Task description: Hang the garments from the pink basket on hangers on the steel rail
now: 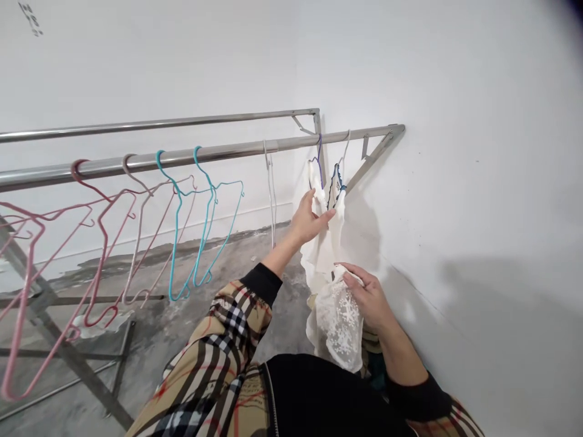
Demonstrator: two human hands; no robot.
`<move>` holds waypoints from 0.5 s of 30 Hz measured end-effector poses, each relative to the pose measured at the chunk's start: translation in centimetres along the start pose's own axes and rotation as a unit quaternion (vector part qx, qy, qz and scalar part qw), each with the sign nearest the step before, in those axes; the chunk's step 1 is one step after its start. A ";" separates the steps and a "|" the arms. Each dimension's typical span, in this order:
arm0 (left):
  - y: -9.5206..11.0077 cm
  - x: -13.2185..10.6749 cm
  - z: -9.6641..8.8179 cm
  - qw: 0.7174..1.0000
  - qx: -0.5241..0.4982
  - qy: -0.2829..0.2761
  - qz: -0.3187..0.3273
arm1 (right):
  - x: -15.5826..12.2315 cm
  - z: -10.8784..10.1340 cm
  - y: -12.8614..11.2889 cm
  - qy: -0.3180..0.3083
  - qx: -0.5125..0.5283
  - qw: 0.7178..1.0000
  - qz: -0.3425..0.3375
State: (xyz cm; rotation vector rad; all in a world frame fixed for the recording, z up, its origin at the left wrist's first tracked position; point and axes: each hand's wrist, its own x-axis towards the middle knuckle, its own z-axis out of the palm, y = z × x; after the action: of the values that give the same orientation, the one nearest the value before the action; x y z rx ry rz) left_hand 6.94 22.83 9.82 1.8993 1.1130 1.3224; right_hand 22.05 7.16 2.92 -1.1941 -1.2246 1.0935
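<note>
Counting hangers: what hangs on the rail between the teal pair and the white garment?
One bare white hanger hangs between the teal hangers and the white garment, in the head view.

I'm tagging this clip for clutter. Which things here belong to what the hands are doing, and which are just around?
In hand: left hand touching the white garment on the purple hanger; right hand gripping the lace cloth; front rail.
Just about: pink hangers, teal hangers, white hanger, back rail.
</note>
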 end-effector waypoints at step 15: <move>1.7 -0.2 -0.7 0.992 0.116 -0.027 -0.043 | 6.1 2.9 -1.1 0.080 -0.049 0.986 -0.139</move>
State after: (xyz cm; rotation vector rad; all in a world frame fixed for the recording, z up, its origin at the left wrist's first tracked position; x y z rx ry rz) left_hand 6.79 21.83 11.32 2.0136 1.3540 1.1282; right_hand 19.50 13.28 4.41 -1.1210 -1.2862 0.7249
